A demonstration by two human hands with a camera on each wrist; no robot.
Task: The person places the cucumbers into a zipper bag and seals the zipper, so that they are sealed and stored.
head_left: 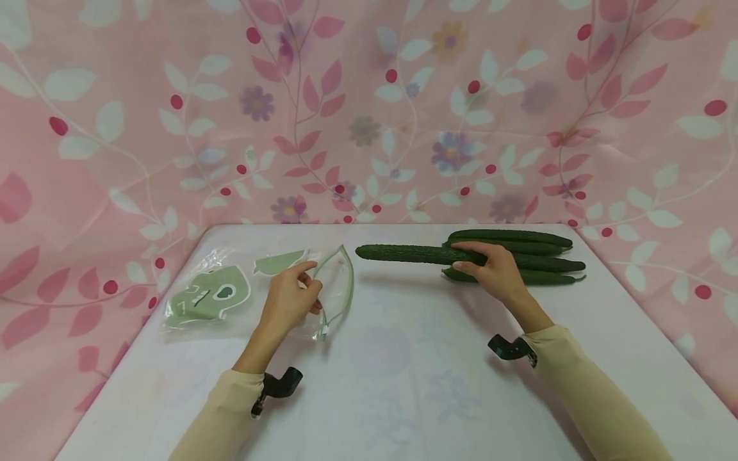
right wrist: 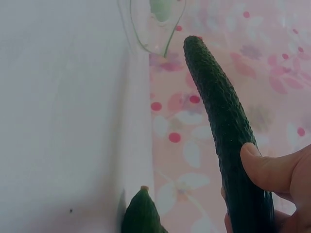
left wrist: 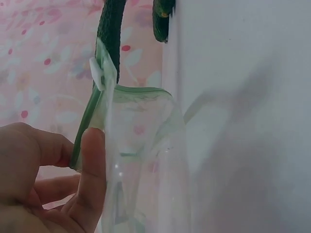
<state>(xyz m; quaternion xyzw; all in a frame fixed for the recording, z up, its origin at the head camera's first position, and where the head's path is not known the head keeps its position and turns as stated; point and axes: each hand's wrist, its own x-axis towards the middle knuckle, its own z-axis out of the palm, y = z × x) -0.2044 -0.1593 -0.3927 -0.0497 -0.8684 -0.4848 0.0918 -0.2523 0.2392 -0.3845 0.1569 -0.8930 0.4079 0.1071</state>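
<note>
A clear zip bag with green print [head_left: 216, 294] lies at the left of the table, its green-edged mouth spread apart toward the right. My left hand [head_left: 288, 298] pinches the near part of that rim; in the left wrist view, thumb and fingers [left wrist: 92, 165] hold the green edge [left wrist: 87, 119] beside a white slider [left wrist: 97, 74]. My right hand [head_left: 492, 269] grips a long dark green cucumber [head_left: 403, 254], raised above the table, its free end pointing left at the bag's mouth. In the right wrist view the thumb [right wrist: 267, 167] presses on the cucumber [right wrist: 218, 107].
Several more cucumbers [head_left: 548, 276] lie side by side at the back right, partly behind my right hand. The white table [head_left: 392, 384] ends at a pink floral cloth [head_left: 369, 115] at the back. Small black devices [head_left: 282, 383] sit at both wrists.
</note>
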